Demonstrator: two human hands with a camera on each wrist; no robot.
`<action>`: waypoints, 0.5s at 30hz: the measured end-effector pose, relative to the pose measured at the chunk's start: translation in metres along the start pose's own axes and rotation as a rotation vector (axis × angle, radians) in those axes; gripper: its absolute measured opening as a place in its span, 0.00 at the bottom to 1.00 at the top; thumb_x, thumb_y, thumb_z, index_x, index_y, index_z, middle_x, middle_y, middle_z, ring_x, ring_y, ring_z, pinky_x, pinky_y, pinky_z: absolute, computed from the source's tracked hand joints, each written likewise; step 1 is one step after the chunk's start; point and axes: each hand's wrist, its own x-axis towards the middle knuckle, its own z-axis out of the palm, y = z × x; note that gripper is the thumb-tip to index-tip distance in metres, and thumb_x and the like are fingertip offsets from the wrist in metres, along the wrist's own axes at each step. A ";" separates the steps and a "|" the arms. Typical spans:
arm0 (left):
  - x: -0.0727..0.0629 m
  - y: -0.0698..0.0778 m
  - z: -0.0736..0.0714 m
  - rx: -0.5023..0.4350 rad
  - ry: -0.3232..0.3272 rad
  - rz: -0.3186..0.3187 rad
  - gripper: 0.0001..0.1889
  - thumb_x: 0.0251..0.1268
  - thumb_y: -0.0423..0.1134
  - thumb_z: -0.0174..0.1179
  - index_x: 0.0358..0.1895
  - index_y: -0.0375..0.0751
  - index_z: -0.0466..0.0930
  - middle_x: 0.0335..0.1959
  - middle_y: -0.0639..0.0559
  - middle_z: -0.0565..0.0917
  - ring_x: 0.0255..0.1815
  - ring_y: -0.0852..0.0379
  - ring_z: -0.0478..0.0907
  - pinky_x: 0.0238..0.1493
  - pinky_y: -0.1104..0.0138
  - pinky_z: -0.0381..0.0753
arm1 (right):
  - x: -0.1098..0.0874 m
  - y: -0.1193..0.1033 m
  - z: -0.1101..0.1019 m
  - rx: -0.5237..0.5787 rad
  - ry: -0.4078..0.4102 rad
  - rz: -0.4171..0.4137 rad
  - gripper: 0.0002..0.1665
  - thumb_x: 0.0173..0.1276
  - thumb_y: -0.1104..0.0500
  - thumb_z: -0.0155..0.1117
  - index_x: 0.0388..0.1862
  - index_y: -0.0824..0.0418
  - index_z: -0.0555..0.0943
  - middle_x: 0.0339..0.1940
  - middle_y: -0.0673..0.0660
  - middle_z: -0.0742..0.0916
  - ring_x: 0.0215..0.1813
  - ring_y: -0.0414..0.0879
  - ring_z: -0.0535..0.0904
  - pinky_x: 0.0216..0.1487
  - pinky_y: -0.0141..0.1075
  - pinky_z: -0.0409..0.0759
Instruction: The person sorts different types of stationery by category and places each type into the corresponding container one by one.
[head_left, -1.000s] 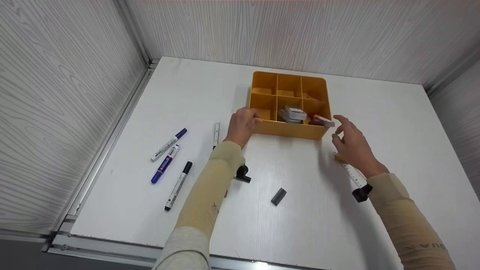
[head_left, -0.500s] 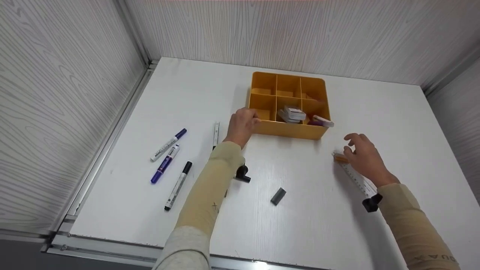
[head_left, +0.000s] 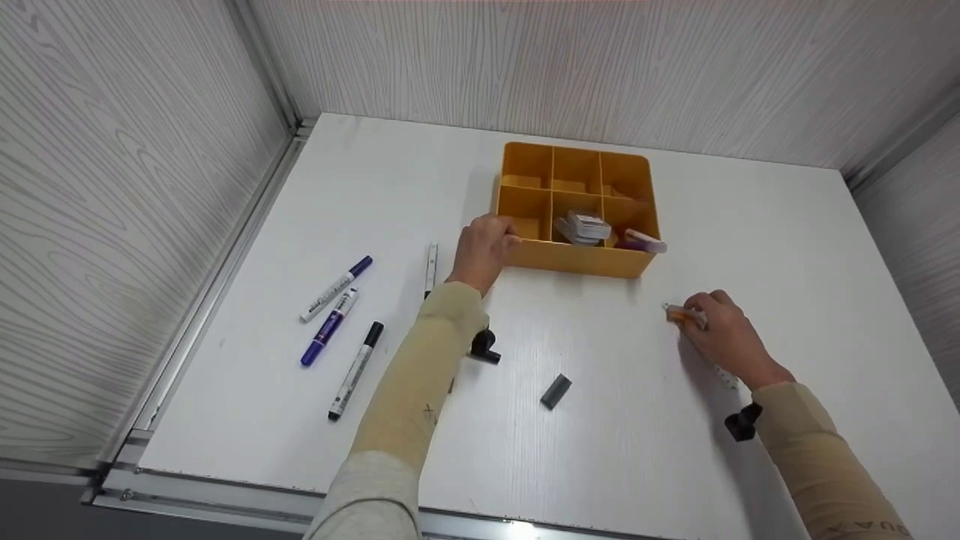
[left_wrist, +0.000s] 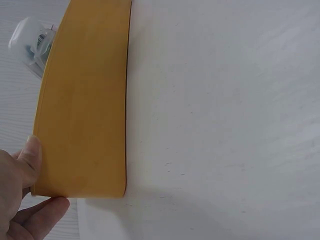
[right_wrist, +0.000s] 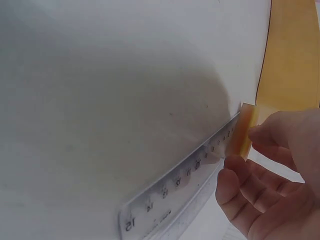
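Observation:
My left hand grips the front left corner of a yellow divided box; in the left wrist view the thumb lies at the rim, with fingers under the corner. To the right of the box, my right hand pinches a small orange block between thumb and fingers. The block lies across one end of a clear ruler, which the hand partly covers in the head view. Stacked clear plastic cases sit in the box's front middle compartment, and a white-and-purple item leans out at front right.
On the left lie a blue-capped white marker, a purple marker and a black-capped marker. Another white stick-shaped item is partly behind the left arm. A dark grey block lies front centre. Panels wall the table's back and sides.
My right hand has moved from beside the box's right corner down toward the front, onto the orange block on the ruler, and its fingers have closed there. The left hand stays at the box corner.

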 end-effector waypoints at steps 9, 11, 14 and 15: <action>0.000 0.002 -0.001 -0.014 -0.024 -0.030 0.09 0.67 0.45 0.61 0.40 0.42 0.84 0.37 0.51 0.82 0.38 0.57 0.78 0.44 0.68 0.81 | -0.001 0.003 0.002 0.028 0.004 0.008 0.14 0.65 0.69 0.66 0.48 0.69 0.76 0.44 0.68 0.79 0.43 0.60 0.79 0.45 0.55 0.79; 0.000 0.002 -0.001 -0.002 -0.028 -0.032 0.10 0.67 0.45 0.61 0.40 0.42 0.85 0.37 0.51 0.82 0.39 0.57 0.78 0.44 0.67 0.81 | -0.001 0.004 0.004 0.034 0.015 -0.010 0.14 0.65 0.70 0.66 0.48 0.69 0.76 0.43 0.68 0.79 0.42 0.60 0.79 0.43 0.54 0.79; 0.000 0.002 -0.001 0.009 -0.029 -0.031 0.10 0.67 0.45 0.62 0.40 0.42 0.85 0.37 0.50 0.82 0.39 0.57 0.78 0.44 0.67 0.81 | -0.001 0.007 0.007 0.035 0.043 -0.045 0.14 0.63 0.71 0.67 0.47 0.69 0.76 0.40 0.67 0.79 0.40 0.58 0.79 0.41 0.52 0.78; 0.001 0.002 -0.001 0.009 -0.027 -0.031 0.10 0.67 0.45 0.62 0.40 0.42 0.85 0.37 0.51 0.82 0.39 0.57 0.78 0.45 0.67 0.81 | -0.001 0.007 0.007 0.033 0.057 -0.055 0.14 0.63 0.71 0.67 0.46 0.68 0.76 0.40 0.66 0.79 0.39 0.58 0.78 0.39 0.51 0.78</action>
